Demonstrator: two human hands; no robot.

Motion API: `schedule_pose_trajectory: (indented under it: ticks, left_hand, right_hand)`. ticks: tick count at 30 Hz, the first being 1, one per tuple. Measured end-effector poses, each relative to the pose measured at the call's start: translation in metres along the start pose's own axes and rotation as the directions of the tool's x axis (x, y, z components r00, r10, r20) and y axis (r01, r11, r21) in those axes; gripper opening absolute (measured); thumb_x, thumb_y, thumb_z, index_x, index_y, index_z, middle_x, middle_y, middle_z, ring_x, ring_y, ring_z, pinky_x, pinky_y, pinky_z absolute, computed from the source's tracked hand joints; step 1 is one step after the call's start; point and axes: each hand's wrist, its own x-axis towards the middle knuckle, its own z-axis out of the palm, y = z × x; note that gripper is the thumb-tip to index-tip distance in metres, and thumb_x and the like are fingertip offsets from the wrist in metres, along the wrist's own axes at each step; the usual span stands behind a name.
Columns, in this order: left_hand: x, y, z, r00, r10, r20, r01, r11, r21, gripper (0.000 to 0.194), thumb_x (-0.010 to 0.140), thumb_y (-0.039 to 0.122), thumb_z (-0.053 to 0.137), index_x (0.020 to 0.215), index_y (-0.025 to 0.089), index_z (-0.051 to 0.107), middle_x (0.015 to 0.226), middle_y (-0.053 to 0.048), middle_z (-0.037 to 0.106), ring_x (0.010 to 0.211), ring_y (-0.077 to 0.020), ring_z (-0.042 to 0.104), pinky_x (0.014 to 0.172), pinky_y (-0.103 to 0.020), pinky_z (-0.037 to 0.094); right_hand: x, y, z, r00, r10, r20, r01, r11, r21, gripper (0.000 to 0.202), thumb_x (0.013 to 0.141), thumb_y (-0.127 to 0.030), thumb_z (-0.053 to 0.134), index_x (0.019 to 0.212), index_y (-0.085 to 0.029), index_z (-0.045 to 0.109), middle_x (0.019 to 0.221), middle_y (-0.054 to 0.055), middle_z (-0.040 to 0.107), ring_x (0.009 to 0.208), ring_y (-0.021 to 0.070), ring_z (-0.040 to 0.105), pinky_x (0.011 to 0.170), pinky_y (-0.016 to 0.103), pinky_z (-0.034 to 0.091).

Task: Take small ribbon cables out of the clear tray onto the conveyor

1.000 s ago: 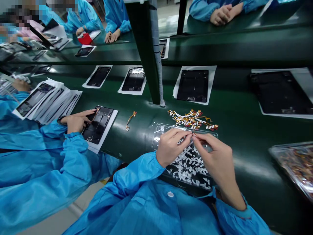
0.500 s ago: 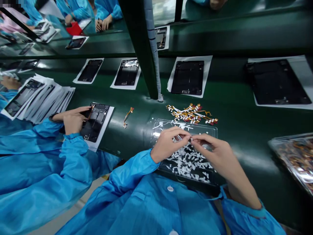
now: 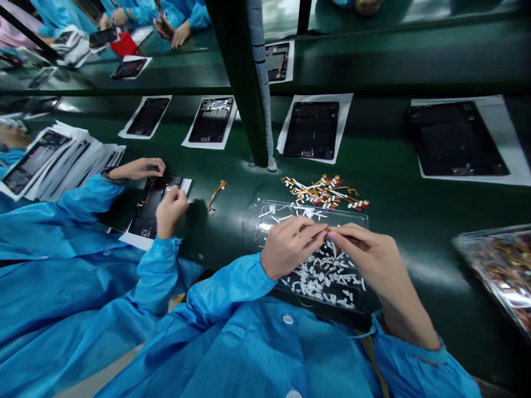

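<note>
My left hand (image 3: 290,243) and my right hand (image 3: 369,251) meet above a clear plastic tray (image 3: 364,221). Their fingertips pinch a small orange flex cable (image 3: 328,229), mostly hidden by the fingers. White paper-like scraps (image 3: 317,282) lie scattered in the tray under both hands. Just beyond the tray is a pile of orange and white flex cables (image 3: 321,192). One separate flex cable (image 3: 214,196) rests on the green surface to the left.
A co-worker's hands (image 3: 171,210) are over a black panel at the left, beside stacked panels (image 3: 74,166). More panels on white sheets (image 3: 313,130) line the green belt (image 3: 390,143). A post (image 3: 249,99) stands ahead. A container of cables (image 3: 501,265) sits right.
My left hand has shifted slightly right, and orange now shows between my fingertips. The co-worker's hands have moved apart. The panels on the belt have shifted slightly left.
</note>
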Motion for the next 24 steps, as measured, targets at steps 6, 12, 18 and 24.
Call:
schedule_pose_trajectory:
  ticks: [6, 12, 18, 24]
  left_hand:
    - [0.001, -0.003, 0.003, 1.000, -0.001, 0.007, 0.001, 1.000, 0.017, 0.008, 0.095, 0.018, 0.064, 0.097, 0.018, 0.072, 0.090, -0.002, 0.073, 0.080, -0.0138, 0.068, 0.072, -0.026, 0.055]
    - [-0.005, -0.012, -0.001, 0.968, -0.183, 0.172, 0.209, 0.968, -0.143, 0.012, 0.090, 0.013, 0.060, 0.092, 0.018, 0.071, 0.092, -0.005, 0.071, 0.084, -0.0174, 0.069, 0.072, -0.029, 0.055]
    - [0.005, -0.008, -0.005, 0.824, -0.323, 0.466, 0.541, 0.694, -0.475, 0.018, 0.092, 0.019, 0.063, 0.106, 0.019, 0.075, 0.099, -0.004, 0.072, 0.082, -0.0135, 0.067, 0.056, -0.020, 0.046]
    - [0.018, -0.012, -0.011, 0.880, -0.338, 0.333, 0.467, 0.744, -0.478, 0.012, 0.087, 0.011, 0.065, 0.087, 0.018, 0.075, 0.090, -0.002, 0.074, 0.079, -0.0118, 0.064, 0.057, -0.021, 0.043]
  right_hand:
    - [-0.001, 0.003, 0.006, 0.999, -0.042, -0.018, 0.040, 0.992, -0.116, 0.020, 0.096, -0.043, 0.066, 0.099, -0.026, 0.077, 0.091, 0.002, 0.070, 0.079, 0.0170, 0.063, 0.068, 0.029, 0.048]
    - [-0.009, 0.007, -0.012, 1.000, 0.015, 0.000, -0.015, 0.959, -0.283, 0.025, 0.095, -0.048, 0.064, 0.096, -0.025, 0.077, 0.097, 0.003, 0.077, 0.088, 0.0221, 0.069, 0.077, 0.033, 0.052]
    - [-0.013, 0.003, -0.017, 0.997, 0.041, 0.060, -0.026, 0.970, -0.243, 0.029, 0.094, -0.051, 0.064, 0.097, -0.026, 0.077, 0.102, 0.005, 0.078, 0.095, 0.0248, 0.072, 0.082, 0.035, 0.055]
    - [-0.018, 0.007, -0.021, 0.994, 0.083, 0.074, -0.063, 0.969, -0.239, 0.031, 0.090, -0.055, 0.069, 0.096, -0.026, 0.078, 0.101, 0.005, 0.079, 0.093, 0.0248, 0.072, 0.081, 0.035, 0.055]
